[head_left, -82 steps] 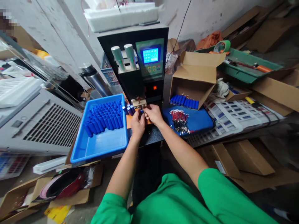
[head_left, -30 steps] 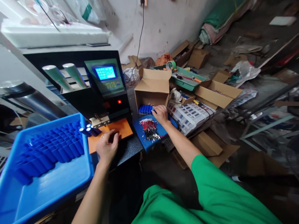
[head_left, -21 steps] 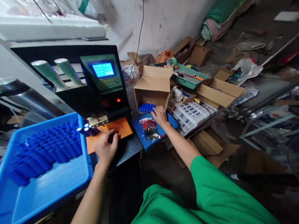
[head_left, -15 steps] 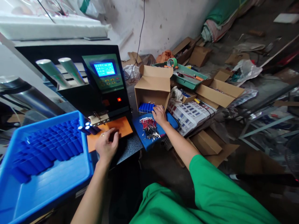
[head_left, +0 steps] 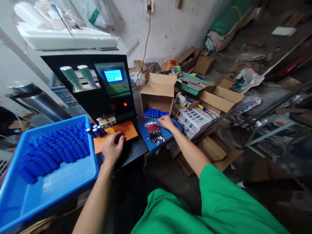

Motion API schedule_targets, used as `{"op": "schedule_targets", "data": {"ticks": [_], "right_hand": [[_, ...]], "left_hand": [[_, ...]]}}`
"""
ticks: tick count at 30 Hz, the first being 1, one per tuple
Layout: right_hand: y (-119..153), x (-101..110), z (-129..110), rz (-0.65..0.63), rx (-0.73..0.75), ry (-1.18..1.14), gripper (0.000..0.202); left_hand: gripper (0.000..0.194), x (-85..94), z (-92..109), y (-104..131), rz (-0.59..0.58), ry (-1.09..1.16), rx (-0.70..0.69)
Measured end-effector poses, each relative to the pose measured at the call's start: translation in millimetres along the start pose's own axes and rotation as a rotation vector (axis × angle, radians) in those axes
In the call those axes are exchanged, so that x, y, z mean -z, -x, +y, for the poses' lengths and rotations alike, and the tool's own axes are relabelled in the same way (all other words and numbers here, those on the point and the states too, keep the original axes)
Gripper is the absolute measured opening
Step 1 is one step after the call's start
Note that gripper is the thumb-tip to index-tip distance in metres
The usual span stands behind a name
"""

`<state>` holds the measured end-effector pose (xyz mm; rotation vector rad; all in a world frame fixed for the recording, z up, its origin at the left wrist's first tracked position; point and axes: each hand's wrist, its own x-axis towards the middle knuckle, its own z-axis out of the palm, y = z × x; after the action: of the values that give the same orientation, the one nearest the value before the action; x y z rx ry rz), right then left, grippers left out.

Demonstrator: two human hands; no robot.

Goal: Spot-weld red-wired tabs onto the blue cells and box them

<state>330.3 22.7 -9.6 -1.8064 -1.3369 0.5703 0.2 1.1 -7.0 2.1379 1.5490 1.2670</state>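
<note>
My left hand (head_left: 112, 145) rests on an orange board (head_left: 129, 130) in front of the black machine (head_left: 114, 107), thumb apart from the fingers, with nothing seen in it. Several blue cylindrical battery cells (head_left: 96, 130) lie just beyond its fingers, by the machine's metal contacts (head_left: 106, 121). My right hand (head_left: 166, 123) is closed, its fingertips together at the top right of a pile of red and black wires (head_left: 154, 131) with white ends. What the fingertips pinch, if anything, is too small to make out. Just behind that hand, blue cells (head_left: 153, 113) sit in an open cardboard box (head_left: 158, 92).
At left stands a blue tray (head_left: 73, 174) with many upright blue cells (head_left: 58, 143). The wires lie on a blue surface (head_left: 149, 146). Rightward are a white basket (head_left: 195, 120), a green tray (head_left: 190, 87) and more cardboard boxes (head_left: 221, 99). A steel flask (head_left: 36, 100) stands behind the tray.
My right hand has drawn back from the cells in the box to the wires' edge, and its fingers have come together. My left hand stays on the board. The view has shifted slightly.
</note>
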Motion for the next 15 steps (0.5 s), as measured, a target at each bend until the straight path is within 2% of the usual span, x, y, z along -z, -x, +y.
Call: {"op": "schedule_targets", "data": {"ticks": [2,5,15], "right_hand": [[6.7,-1.1,-1.8,-0.133,-0.109,-0.062,0.033],[15.6,-5.8,-5.8,-0.219,-0.178,-0.126,0.043],[23.4,-18.3,-25.6,-0.149,-0.321,-0.242,0.040]], "left_hand": [[0.033,0.2,0.9,0.0,0.006,-0.004,-0.003],[0.032,0.9,2.5,0.1,0.009,-0.010,-0.007],[0.029,2.2,5.8,-0.3,-0.012,-0.003,-0.004]]}}
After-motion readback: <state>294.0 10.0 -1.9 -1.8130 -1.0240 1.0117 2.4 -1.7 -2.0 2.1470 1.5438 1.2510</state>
